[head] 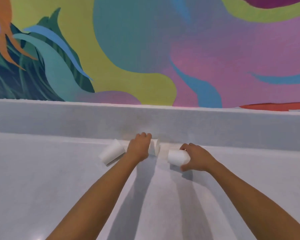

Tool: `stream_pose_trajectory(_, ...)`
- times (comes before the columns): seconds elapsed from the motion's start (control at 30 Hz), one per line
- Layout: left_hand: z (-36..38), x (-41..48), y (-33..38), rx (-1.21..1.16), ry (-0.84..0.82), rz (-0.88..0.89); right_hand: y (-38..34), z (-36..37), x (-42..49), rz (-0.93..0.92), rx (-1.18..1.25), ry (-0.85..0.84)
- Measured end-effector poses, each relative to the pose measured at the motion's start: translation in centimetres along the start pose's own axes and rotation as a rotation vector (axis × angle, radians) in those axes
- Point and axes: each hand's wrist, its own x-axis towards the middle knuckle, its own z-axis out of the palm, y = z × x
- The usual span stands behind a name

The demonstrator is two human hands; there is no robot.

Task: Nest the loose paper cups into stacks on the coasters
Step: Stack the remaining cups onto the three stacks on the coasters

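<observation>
1. Head view: the right cup (177,157) lies on its side at about 1 o'clock from me, on or just over the far end of the counter. Its wider end seems to face 9 o'clock.
2. My right hand (196,157) grasps that cup at its narrow end, fingers over the top and thumb under. I judge this grip leaves the mouth free to slide over another cup.
3. The middle cup (155,147) is at 12 o'clock, close to the back edge and half hidden by my left hand (139,148).
4. My left hand's fingers are curled and the hand touches the middle cup. I cannot tell whether they wrap round it or only steady it. If they hold it, it is probably to keep it from rolling while the right cup is brought to it.
5. The left cup (112,152) lies loose on its side at 11 o'clock, just beside my left wrist, wide end toward 7 o'clock. Neither hand touches it.
6. No coaster shows plainly. A faint tan patch between the middle and right cups may be one, but it is too blurred to say. No cup is nested yet, so I judge the stacking is at its start.
7. The counter (59,187) is pale grey and smooth, so a cup on its side could roll.
8. A low pale upstand (76,118) runs along the back at 12 o'clock, and the cups sit near its foot.
9. Above it rises a painted mural (145,49) in green, teal, purple and orange.
</observation>
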Motion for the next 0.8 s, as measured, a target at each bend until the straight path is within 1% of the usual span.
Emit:
stream_pose_trajectory(0.07, 0.7, 0.6, -0.7, 0.175, -0.009, -0.006, 0.5, -0.3, 0.0, 0.014, -0.018, 0.015)
stream_pose_trajectory(0.17, 2.1, 0.6, -1.1, 0.255, -0.083, -0.023, 0.9, -0.4, 0.1, 0.020, -0.022, 0.023)
stream_pose_trajectory(0.23, 3.2, 0.1, -0.8, 0.217, -0.136, -0.018, 1.0, -0.3, 0.0, 0.027, -0.023, 0.033)
stream_pose_trajectory(0.3, 4.1, -0.5, -0.3, 0.120, -0.176, -0.017, 0.8, -0.1, 0.0, 0.033, -0.045, 0.040)
stream_pose_trajectory(0.4, 4.4, -1.1, 0.6, -0.054, -0.191, -0.005, 0.3, 0.2, 0.0, 0.023, -0.093, 0.026)
stream_pose_trajectory(0.47, 4.1, -1.4, 1.2, -0.133, -0.184, 0.017, -0.2, 0.3, 0.0, 0.008, -0.080, 0.009)
stream_pose_trajectory(0.57, 3.3, -1.5, 2.2, -0.184, -0.167, 0.067, -0.9, 0.2, -0.1, -0.032, 0.000, -0.023)
stream_pose_trajectory(0.67, 2.3, -1.6, 3.1, -0.205, -0.173, 0.101, -1.8, -0.2, -0.5, -0.087, 0.151, -0.035)
stream_pose_trajectory(0.8, 1.1, -1.6, 4.3, -0.299, -0.193, 0.076, -2.8, -0.8, -1.0, -0.098, 0.315, 0.032)
